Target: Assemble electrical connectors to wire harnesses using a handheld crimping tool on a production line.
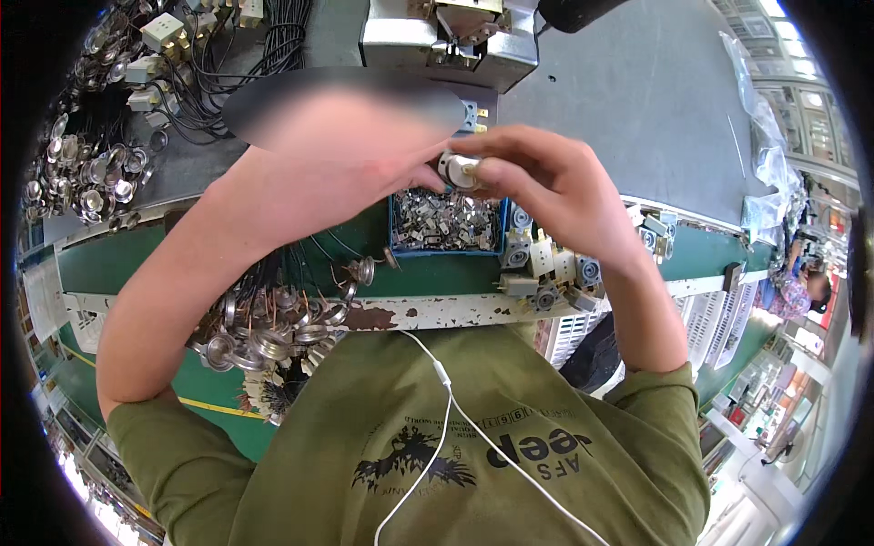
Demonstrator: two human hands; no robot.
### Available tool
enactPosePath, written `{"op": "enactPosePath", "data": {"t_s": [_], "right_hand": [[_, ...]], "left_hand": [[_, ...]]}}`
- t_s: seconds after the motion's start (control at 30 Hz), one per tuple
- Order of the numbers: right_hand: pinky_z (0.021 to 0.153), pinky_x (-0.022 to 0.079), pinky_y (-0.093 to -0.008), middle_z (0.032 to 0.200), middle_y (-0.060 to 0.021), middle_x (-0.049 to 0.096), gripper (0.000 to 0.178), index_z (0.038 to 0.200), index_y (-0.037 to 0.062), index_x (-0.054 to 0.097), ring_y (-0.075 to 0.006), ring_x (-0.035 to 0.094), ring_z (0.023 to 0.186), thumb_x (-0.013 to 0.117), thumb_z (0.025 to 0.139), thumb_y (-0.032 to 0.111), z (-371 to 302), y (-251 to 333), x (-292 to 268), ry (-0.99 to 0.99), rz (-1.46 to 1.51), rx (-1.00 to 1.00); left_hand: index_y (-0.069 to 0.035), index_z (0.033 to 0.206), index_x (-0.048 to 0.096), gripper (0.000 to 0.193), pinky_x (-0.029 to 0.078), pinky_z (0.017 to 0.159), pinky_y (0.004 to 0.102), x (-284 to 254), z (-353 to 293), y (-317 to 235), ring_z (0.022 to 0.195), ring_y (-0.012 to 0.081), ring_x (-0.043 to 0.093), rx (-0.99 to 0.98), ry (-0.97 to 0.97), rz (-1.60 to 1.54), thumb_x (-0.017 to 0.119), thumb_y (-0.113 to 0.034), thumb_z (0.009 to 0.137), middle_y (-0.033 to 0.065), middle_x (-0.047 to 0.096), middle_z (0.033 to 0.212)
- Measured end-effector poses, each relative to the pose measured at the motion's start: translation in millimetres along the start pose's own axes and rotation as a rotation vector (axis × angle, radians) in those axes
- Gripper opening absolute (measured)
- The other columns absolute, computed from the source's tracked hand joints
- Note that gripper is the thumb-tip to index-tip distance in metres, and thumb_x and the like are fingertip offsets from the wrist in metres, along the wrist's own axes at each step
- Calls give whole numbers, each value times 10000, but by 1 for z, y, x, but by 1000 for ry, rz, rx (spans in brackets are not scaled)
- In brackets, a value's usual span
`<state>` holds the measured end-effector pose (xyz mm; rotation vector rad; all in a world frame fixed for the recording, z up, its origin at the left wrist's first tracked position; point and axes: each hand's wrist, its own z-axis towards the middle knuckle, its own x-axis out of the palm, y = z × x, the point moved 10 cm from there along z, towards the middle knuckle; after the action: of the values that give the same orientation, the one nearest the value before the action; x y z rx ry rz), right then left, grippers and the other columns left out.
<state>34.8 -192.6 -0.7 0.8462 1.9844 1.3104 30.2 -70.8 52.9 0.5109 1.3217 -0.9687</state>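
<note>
A small round part (458, 171), white with a metal rim, is held up in front of me above a blue tray (391, 238) of loose little metal pieces. My right hand (555, 187) pinches it between thumb and fingers from the right. From the other side my left hand (391, 150) meets it with its fingertips; the back of that hand and the wrist are smeared by a blurred patch. Beside the tray, below my right hand, lie several grey and cream square switch-like parts (546, 268). A similar part with brass tabs (472, 116) is just beyond the hands.
A metal fixture (451, 41) stands at the back of the grey bench (637, 100). Black cables (282, 45) with white blocks and round metal caps (96, 182) pile at left. More capped leads (273, 332) hang over the front edge. Clear plastic (769, 159) lies at right; a person (799, 293) is beyond.
</note>
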Motion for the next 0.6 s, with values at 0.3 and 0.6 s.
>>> {"op": "enactPosePath", "data": {"t_s": [0.3,0.6], "right_hand": [[1004,536,-404,1379,-181,627,623,1454,57,542,-342,645,1214,767,873,48,-12,14,-14,-450,-859,-430],[936,601,-418,1313,-295,645,428,1433,-89,471,-345,703,1125,570,1056,86,-82,132,-98,-677,-314,-1154]], "left_hand": [[-208,1271,691,375,548,715,380,1,-2,8,825,267,692,52,61,-326,733,-252,901,60,711,877],[-182,1373,641,440,544,674,362,35,17,53,702,281,693,-309,184,-371,690,-108,942,139,745,875]]}}
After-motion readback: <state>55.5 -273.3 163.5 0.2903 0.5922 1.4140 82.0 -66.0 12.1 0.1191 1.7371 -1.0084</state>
